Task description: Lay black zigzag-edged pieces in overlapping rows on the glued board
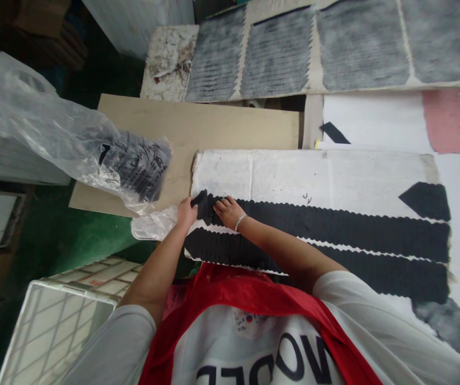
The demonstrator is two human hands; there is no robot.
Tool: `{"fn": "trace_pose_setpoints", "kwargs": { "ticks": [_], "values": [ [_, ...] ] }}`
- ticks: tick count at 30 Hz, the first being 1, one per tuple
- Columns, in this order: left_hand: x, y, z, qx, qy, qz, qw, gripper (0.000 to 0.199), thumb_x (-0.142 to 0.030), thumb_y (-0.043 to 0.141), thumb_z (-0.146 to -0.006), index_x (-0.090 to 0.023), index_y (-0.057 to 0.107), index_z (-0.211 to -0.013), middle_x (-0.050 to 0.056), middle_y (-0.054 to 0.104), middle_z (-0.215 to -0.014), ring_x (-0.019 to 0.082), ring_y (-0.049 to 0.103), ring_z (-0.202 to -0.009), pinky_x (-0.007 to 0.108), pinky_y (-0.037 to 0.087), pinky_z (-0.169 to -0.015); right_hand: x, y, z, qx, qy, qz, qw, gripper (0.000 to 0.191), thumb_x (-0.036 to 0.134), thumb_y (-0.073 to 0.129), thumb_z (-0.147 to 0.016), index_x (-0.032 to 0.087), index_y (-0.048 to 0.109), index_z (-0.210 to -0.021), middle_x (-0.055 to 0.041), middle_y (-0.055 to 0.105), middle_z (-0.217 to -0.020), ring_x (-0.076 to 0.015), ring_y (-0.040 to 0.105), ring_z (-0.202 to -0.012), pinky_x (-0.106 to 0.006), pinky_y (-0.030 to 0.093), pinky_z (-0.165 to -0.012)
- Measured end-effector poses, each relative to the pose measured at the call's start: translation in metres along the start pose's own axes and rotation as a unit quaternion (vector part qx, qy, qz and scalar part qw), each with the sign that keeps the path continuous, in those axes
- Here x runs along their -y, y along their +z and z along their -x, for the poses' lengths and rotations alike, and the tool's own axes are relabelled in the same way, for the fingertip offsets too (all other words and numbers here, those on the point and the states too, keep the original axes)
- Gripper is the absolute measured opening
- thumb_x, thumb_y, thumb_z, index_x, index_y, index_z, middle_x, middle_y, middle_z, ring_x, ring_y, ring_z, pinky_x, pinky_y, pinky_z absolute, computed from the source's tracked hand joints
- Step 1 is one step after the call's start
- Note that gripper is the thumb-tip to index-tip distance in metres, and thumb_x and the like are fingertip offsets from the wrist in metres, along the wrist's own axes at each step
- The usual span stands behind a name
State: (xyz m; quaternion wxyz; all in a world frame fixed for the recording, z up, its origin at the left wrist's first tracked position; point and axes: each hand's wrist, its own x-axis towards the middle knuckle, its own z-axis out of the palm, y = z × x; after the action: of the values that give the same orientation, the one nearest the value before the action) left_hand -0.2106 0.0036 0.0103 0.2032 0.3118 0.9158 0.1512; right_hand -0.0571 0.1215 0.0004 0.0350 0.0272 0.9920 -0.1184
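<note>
Your red apron (230,286) is below your hands; next, the near black strip (394,274) lies flat. Your left hand (187,213) pinches the far black strip (326,227), flat except this bunched end; your right hand (228,212) rests there, grip unclear. Rightward lies a pointed black piece (428,201).

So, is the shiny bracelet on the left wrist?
No, the bracelet is around the wrist of the right hand, which touches a black strip.
</note>
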Motion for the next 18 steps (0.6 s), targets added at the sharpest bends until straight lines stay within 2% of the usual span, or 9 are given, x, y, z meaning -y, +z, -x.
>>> {"fn": "trace_pose_setpoints", "kwargs": {
  "ticks": [3,5,11,18],
  "values": [
    [-0.001,0.001,-0.003,0.055,-0.022,0.046,0.997,0.03,-0.023,0.055,-0.079,-0.014,0.059,-0.108,0.01,0.066,-0.104,0.021,0.061,-0.097,0.03,0.046,-0.087,0.0,-0.001,0.0,-0.002,-0.005,-0.007,1.0,0.039,0.018,0.031,-0.093,0.01,0.057,-0.12,-0.016,0.055,-0.12,-0.0257,0.045,-0.104,-0.046,0.022,-0.1],
    [-0.004,0.004,-0.004,0.072,-0.018,0.033,0.997,0.03,-0.023,0.056,-0.078,-0.014,0.06,-0.106,0.01,0.067,-0.104,0.021,0.062,-0.096,0.03,0.046,-0.086,0.0,-0.002,0.0,-0.002,-0.006,-0.012,1.0,0.039,0.018,0.031,-0.093,0.01,0.058,-0.119,-0.0162,0.054,-0.121,-0.0261,0.044,-0.104,-0.047,0.022,-0.1],
    [-0.01,0.011,-0.001,0.044,0.023,-0.034,0.998,0.026,-0.017,0.053,-0.079,-0.017,0.06,-0.104,0.011,0.064,-0.109,0.022,0.057,-0.107,0.033,0.042,-0.095,0.0,-0.001,0.0,-0.002,0.003,-0.021,1.0,0.04,0.018,0.032,-0.093,0.01,0.056,-0.123,-0.0168,0.054,-0.121,-0.0266,0.044,-0.105,-0.047,0.022,-0.1],
    [0.006,0.012,0.011,0.036,0.128,0.045,0.99,0.022,-0.014,0.049,-0.08,-0.017,0.057,-0.101,0.009,0.062,-0.109,0.018,0.056,-0.106,0.032,0.041,-0.097,-0.001,0.006,0.0,-0.014,0.011,-0.018,1.0,0.038,0.02,0.033,-0.093,0.013,0.06,-0.119,-0.0149,0.055,-0.122,-0.0258,0.044,-0.107,-0.047,0.023,-0.1]
  ]
}}
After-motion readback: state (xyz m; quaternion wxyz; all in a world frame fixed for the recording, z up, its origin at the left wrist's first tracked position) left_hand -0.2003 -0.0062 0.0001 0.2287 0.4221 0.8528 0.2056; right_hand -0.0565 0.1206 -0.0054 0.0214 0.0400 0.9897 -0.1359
